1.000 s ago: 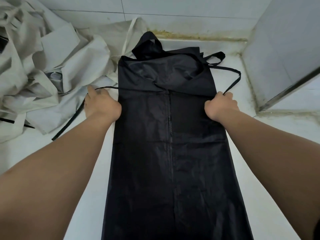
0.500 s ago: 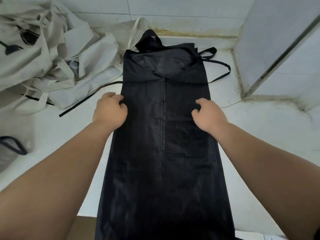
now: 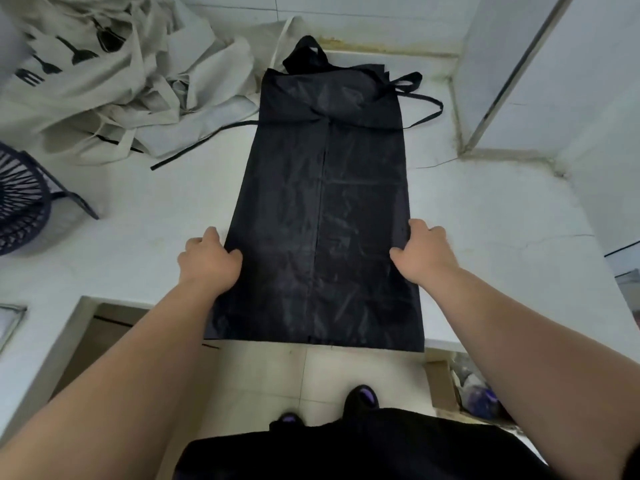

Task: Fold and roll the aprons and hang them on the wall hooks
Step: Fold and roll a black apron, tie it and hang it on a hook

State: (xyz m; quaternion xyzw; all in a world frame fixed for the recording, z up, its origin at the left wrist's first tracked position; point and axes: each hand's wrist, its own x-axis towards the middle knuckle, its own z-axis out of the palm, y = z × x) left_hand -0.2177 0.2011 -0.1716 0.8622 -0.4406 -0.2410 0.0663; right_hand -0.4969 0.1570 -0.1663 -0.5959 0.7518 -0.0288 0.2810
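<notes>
"Black apron (image 3: 325,209), where was it?" asked the checker.

"Flat on the white counter (image 3: 485,209), folded to a long strip. Bib and neck loop (image 3: 306,55) sat at the far end and the hem hung just over the near edge."

"Hands?"

"Apart, one on each long side, down by the near third. Left hand (image 3: 209,261) pinched the left edge with its thumb on top, and right hand (image 3: 420,252) did the same on the right edge. Fingertips were mostly hidden, so that grip was a best read."

"What changed?"

"A second earlier both hands were up at the waist by the ties. Half a second earlier they were midway. They had slid down the strip toward the hem, and the view had tipped back to show floor."

"Meaning?"

"Lengthwise fold looked done and smoothed. My guess was that rolling came next, from the near end. Nothing was rolled yet and no hooks were in view."

"Loose bits?"

"One tie (image 3: 194,147) trailed left and the other tie (image 3: 426,109) looped off the far right corner. Either could snag a roll."

"Room?"

"Pale apron pile (image 3: 104,91) was crumpled far left and touched the black one near its top corner. Dark slatted basket (image 3: 20,209) stood at the left margin. White panel (image 3: 554,64) stood right, with grimy grout at the back. Tiled floor (image 3: 277,375) showed below, with a cardboard box (image 3: 440,382) under the counter."
</notes>
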